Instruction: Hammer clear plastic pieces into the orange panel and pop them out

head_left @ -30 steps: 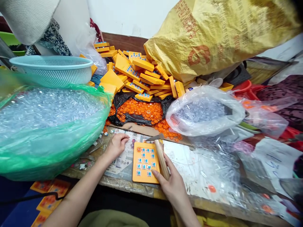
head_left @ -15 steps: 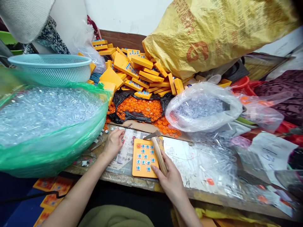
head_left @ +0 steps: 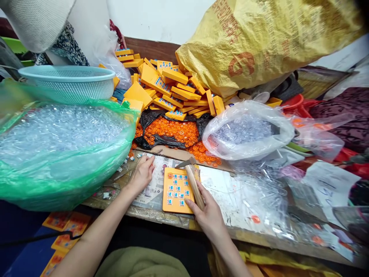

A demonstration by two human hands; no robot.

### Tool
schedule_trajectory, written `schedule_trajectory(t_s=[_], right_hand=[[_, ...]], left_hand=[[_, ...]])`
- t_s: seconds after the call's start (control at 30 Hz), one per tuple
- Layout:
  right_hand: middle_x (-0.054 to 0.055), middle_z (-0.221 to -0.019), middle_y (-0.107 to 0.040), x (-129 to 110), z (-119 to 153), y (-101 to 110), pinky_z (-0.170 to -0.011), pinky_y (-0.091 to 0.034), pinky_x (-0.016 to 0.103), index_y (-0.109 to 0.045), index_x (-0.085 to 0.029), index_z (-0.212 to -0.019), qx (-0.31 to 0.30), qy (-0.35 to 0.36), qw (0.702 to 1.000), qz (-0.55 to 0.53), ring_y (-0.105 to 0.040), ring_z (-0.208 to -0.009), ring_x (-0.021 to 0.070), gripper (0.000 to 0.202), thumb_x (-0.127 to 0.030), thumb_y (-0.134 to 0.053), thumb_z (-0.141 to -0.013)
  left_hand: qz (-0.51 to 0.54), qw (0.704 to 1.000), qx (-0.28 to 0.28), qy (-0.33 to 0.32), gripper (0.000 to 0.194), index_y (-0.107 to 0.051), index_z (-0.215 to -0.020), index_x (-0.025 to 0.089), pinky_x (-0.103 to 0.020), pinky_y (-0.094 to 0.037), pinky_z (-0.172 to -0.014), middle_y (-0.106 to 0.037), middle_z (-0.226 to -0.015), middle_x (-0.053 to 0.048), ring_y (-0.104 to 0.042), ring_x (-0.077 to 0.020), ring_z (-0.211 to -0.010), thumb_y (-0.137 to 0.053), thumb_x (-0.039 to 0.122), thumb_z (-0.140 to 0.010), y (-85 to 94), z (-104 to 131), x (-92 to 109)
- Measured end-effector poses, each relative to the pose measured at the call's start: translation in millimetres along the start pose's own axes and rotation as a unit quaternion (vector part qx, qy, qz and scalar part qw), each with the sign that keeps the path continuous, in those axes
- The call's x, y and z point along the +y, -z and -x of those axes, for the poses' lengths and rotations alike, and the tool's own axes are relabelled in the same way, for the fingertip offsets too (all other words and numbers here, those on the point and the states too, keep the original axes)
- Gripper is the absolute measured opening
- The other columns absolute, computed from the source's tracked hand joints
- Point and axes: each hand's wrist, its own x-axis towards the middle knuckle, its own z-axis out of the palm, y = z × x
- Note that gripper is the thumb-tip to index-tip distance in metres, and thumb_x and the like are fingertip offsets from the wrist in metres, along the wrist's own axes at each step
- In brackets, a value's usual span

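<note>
Slightly farther from the orange board (head_left: 175,208) than a second ago, the left hand (head_left: 142,174) rests over the printed sheet (head_left: 158,180), its thumb and fingertips drawn together; whether they pinch anything cannot be told. The right hand (head_left: 210,215) is closed round the wooden handle of the hammer (head_left: 195,188), its thumb on the board's lower right edge. The board lies flat before the person, set with small blue-centred parts and one orange cap (head_left: 170,176) at its upper left corner. Good handling seems to call for keeping it flat, bracing it without covering the parts, and holding fingertips clear of the hammer head.

Beyond the board, a black bag (head_left: 161,141) gapes round many orange rings (head_left: 173,129), with more spilled beside it. To the left, a green bag (head_left: 72,181) brims with clear pieces (head_left: 66,123); to the right, a white bag (head_left: 242,152) holds similar ones.
</note>
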Motion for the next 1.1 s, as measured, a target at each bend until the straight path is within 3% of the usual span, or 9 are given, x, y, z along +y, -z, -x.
schedule_trajectory(t_s=[0.13, 0.23, 0.4, 0.5, 0.67, 0.77, 0.93, 1.03, 1.1], right_hand=[[0.012, -0.128, -0.061, -0.3, -1.6, -0.4, -0.100, -0.045, 0.044, -0.055, -0.018, -0.132, 0.003, 0.005, 1.000, 0.000, -0.056, -0.120, 0.0287, 0.057, -0.038, -0.063, -0.079], [0.011, -0.126, -0.063, -4.4, -1.3, 1.7, -0.098, -0.047, 0.044, -0.055, -0.018, -0.132, -0.001, 0.000, 1.000, -0.018, -0.058, -0.117, 0.0286, 0.056, -0.037, -0.062, -0.080], [0.009, -0.134, -0.058, -15.5, 9.9, 14.8, -0.101, -0.046, 0.041, -0.053, -0.019, -0.133, 0.040, 0.035, 0.998, -0.015, -0.057, -0.120, 0.0255, 0.046, -0.035, -0.052, -0.090], [0.008, -0.131, -0.060, -20.2, 19.5, 24.2, -0.099, -0.048, 0.036, -0.053, -0.022, -0.134, 0.049, 0.086, 0.995, 0.032, -0.058, -0.118, 0.0231, 0.044, -0.030, -0.051, -0.091], [0.004, -0.106, -0.070, -23.8, 26.0, 30.6, -0.079, -0.055, 0.023, -0.047, -0.029, -0.139, -0.013, 0.142, 0.983, 0.118, -0.069, -0.090, 0.0159, 0.045, -0.025, -0.047, -0.094], [0.005, -0.103, -0.069, -27.4, 26.2, 31.0, -0.075, -0.053, 0.021, -0.045, -0.030, -0.140, 0.021, 0.174, 0.979, 0.102, -0.068, -0.087, 0.0144, 0.048, -0.020, -0.047, -0.094], [0.003, -0.085, -0.068, -25.8, 27.8, 31.1, -0.061, -0.053, 0.021, -0.048, -0.029, -0.138, -0.013, 0.138, 0.978, 0.158, -0.066, -0.065, 0.0134, 0.044, -0.026, -0.043, -0.095], [0.006, -0.106, -0.070, -15.5, 28.5, 29.0, -0.075, -0.056, 0.026, -0.054, -0.026, -0.134, -0.001, 0.082, 0.990, 0.118, -0.069, -0.089, 0.0185, 0.042, -0.033, -0.046, -0.093], [0.007, -0.118, -0.067, -7.1, 27.9, 27.4, -0.084, -0.055, 0.032, -0.058, -0.022, -0.129, 0.052, 0.036, 0.996, 0.065, -0.065, -0.106, 0.0238, 0.043, -0.039, -0.050, -0.090]], left_hand=[[0.018, 1.000, 0.013, 0.006, 0.042, -0.057, -0.122, 0.014, -0.037, -0.049, -0.084, -0.063, -0.090, -0.008, -0.058, -0.0218, -0.088, -0.048, 0.010, -0.082, 5.6, 7.0, 12.9], [0.091, 0.995, 0.002, -0.044, 0.051, -0.047, -0.134, 0.018, -0.035, -0.049, -0.086, -0.065, -0.094, -0.006, -0.060, -0.0194, -0.088, -0.049, 0.012, -0.084, 7.7, 13.3, 37.5], [0.159, 0.981, -0.050, -0.102, 0.062, -0.035, -0.143, 0.019, -0.037, -0.049, -0.088, -0.068, -0.094, -0.006, -0.063, -0.0200, -0.091, -0.049, 0.010, -0.083, -10.2, 13.8, 64.4], [0.168, 0.981, -0.073, -0.061, 0.067, -0.032, -0.144, 0.020, -0.038, -0.050, -0.089, -0.071, -0.094, -0.005, -0.065, -0.0200, -0.091, -0.052, 0.009, -0.081, -21.2, 11.4, 63.8], [0.239, 0.967, -0.074, 0.038, 0.075, -0.031, -0.145, 0.020, -0.036, -0.053, -0.089, -0.073, -0.094, -0.003, -0.068, -0.0186, -0.092, -0.060, 0.010, -0.076, -24.0, 9.1, 61.2], [0.264, 0.958, -0.071, 0.083, 0.076, -0.032, -0.144, 0.015, -0.035, -0.052, -0.092, -0.074, -0.093, -0.006, -0.068, -0.0190, -0.096, -0.063, 0.011, -0.074, -22.2, 8.1, 64.2], [0.265, 0.955, -0.069, 0.109, 0.079, -0.030, -0.144, 0.010, -0.038, -0.049, -0.097, -0.074, -0.089, -0.008, -0.065, -0.0208, -0.104, -0.064, 0.010, -0.073, -23.8, 11.2, 68.6], [0.267, 0.956, -0.083, 0.088, 0.079, -0.030, -0.144, 0.012, -0.039, -0.051, -0.095, -0.074, -0.094, -0.009, -0.067, -0.0209, -0.100, -0.065, 0.011, -0.074, -22.4, 9.5, 63.6], [0.226, 0.970, -0.071, 0.057, 0.067, -0.044, -0.136, 0.012, -0.040, -0.053, -0.092, -0.071, -0.104, -0.012, -0.067, -0.0219, -0.098, -0.068, 0.014, -0.074, -17.0, -0.7, 54.3]])
